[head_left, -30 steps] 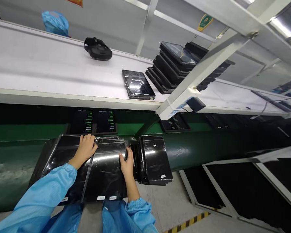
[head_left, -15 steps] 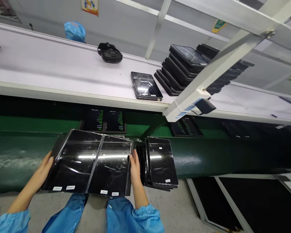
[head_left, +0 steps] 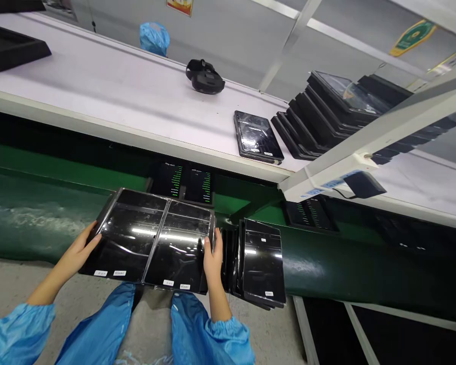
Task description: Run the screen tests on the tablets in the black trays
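Two glossy black tablet-like panels [head_left: 131, 243] lie side by side, with small white labels along their near edges. My left hand [head_left: 79, 252] is closed on their left edge, its thumb over the top face. At the right edge, my right hand [head_left: 213, 257] grips them with its thumb on the glossy surface; fingers underneath are hidden. More layers show under the panels at the edges. Just right of my right hand stands a stack of similar black panels [head_left: 264, 261], its top one bearing white labels.
Lit screens with green lines [head_left: 197, 185] lie on the green conveyor belt [head_left: 34, 203] behind the panels. Above runs a white shelf [head_left: 117, 96] with a black headset-like object [head_left: 205, 78], a tablet [head_left: 257, 136] and stacked black trays [head_left: 319, 116]. A slanted white post [head_left: 387, 134] carries a power strip.
The camera view has turned, so shelf items appear farther right. Both hands keep hold of the panels, which sit slightly higher in the picture. My right thumb now lies further over the top face.
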`<move>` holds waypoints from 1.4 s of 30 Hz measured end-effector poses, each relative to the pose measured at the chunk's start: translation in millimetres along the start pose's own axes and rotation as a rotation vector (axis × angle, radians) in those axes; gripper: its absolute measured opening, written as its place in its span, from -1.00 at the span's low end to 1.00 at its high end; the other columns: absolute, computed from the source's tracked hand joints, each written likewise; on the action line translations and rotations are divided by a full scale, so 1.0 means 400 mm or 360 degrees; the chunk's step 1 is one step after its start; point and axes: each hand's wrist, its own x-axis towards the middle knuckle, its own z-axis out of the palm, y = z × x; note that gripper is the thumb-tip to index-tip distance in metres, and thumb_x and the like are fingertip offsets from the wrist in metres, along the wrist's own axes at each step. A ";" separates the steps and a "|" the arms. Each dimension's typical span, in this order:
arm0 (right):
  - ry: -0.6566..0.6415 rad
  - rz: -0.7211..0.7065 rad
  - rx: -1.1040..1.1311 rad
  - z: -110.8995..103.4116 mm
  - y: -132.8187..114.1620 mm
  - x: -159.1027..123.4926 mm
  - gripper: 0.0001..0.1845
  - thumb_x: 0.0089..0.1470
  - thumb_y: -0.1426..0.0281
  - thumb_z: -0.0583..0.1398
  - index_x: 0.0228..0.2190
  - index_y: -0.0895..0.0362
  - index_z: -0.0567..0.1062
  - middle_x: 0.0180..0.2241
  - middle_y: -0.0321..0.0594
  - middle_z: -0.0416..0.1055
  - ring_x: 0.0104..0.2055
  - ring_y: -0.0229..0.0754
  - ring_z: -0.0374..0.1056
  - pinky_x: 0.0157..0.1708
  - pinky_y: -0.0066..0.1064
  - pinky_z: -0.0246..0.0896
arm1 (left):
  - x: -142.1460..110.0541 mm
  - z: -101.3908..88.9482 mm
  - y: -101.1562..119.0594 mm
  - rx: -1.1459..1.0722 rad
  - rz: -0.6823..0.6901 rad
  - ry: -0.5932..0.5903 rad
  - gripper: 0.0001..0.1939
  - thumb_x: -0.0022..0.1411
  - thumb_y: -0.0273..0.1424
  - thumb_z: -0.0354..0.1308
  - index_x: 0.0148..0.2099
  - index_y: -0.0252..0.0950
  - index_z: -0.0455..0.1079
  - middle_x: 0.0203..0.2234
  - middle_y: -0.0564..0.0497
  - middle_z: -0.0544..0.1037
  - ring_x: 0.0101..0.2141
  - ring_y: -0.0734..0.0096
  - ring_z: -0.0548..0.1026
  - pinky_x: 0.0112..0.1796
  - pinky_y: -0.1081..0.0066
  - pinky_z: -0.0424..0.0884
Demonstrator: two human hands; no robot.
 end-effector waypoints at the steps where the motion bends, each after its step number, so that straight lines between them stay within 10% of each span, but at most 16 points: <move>1: 0.0006 -0.0086 -0.0076 -0.008 0.000 -0.021 -0.35 0.23 0.06 0.07 0.25 0.10 0.28 0.37 -0.05 0.07 0.43 0.01 -0.05 0.38 0.00 -0.12 | -0.011 0.003 0.006 0.0098 0.0075 0.0069 -0.25 0.29 0.02 -0.08 0.38 -0.27 0.04 0.36 -0.16 0.17 0.35 0.10 0.10 0.34 0.09 -0.04; 8: -0.0246 -0.0423 -0.0410 -0.023 -0.030 -0.180 -0.54 0.29 0.20 0.07 0.17 -0.03 0.41 0.34 -0.13 0.15 0.43 0.10 -0.08 0.37 0.20 -0.20 | -0.104 0.004 0.016 0.0545 0.0637 0.0342 -0.44 0.33 -0.10 -0.08 0.30 -0.18 0.18 0.31 -0.18 0.23 0.35 0.05 0.10 0.33 0.02 0.00; 16: -0.0581 -0.0502 -0.0683 0.110 -0.108 -0.200 -0.52 0.27 0.21 0.09 0.20 -0.18 0.38 0.40 -0.29 0.00 0.47 0.24 -0.29 0.32 0.39 -0.44 | -0.124 0.018 0.055 0.0711 0.0581 0.0295 -0.48 0.37 -0.18 -0.10 0.30 -0.22 0.24 0.32 -0.25 0.21 0.38 -0.06 -0.04 0.31 -0.16 -0.10; 24: 0.0295 -0.0195 -0.0946 -0.053 -0.001 -0.148 -0.36 0.26 -0.02 -0.04 0.01 0.18 0.54 0.28 0.17 0.21 0.43 0.34 -0.19 0.23 0.41 -0.28 | -0.100 0.039 0.100 0.0979 0.0741 0.0277 -0.51 0.42 -0.23 -0.12 0.23 -0.35 0.35 0.34 -0.30 0.19 0.38 -0.15 -0.05 0.27 -0.32 -0.18; 29: 0.0484 -0.0187 -0.0838 -0.024 0.005 -0.165 -0.26 0.24 -0.10 -0.06 0.05 0.23 0.47 0.22 0.21 0.27 0.40 0.30 -0.09 0.26 0.27 -0.17 | -0.169 0.125 0.157 0.0865 0.1685 -0.0412 -0.58 0.38 -0.25 0.02 0.24 -0.16 0.36 0.36 -0.11 0.18 0.37 0.00 0.03 0.29 -0.18 0.00; 32: 0.0534 -0.0144 -0.0672 0.027 0.008 -0.181 -0.27 0.22 -0.09 -0.02 0.08 0.24 0.44 0.22 0.21 0.26 0.39 0.26 -0.06 0.28 0.19 -0.14 | -0.181 0.119 0.165 0.0735 0.1893 -0.0634 -0.57 0.38 -0.33 0.02 0.26 -0.09 0.32 0.37 -0.05 0.17 0.37 0.12 0.04 0.31 -0.11 -0.01; 38: 0.0504 0.0131 -0.0373 0.061 0.035 -0.210 -0.16 0.16 -0.13 0.02 0.18 0.28 0.31 0.23 0.24 0.24 0.29 0.23 0.15 0.26 0.09 0.01 | 0.012 0.032 0.136 0.0553 0.1225 -0.0174 -0.59 0.41 -0.28 -0.05 0.22 -0.16 0.39 0.25 -0.15 0.36 0.32 0.04 0.16 0.28 -0.16 0.07; 42: 0.0582 0.0246 -0.0286 0.077 0.027 -0.216 -0.12 0.15 -0.15 0.00 0.19 0.31 0.29 0.23 0.25 0.24 0.30 0.22 0.16 0.27 0.05 0.01 | 0.189 0.025 0.238 0.0694 0.1343 -0.0429 -0.56 0.43 -0.17 -0.10 0.25 -0.04 0.37 0.37 -0.06 0.16 0.39 -0.06 -0.08 0.28 -0.30 -0.16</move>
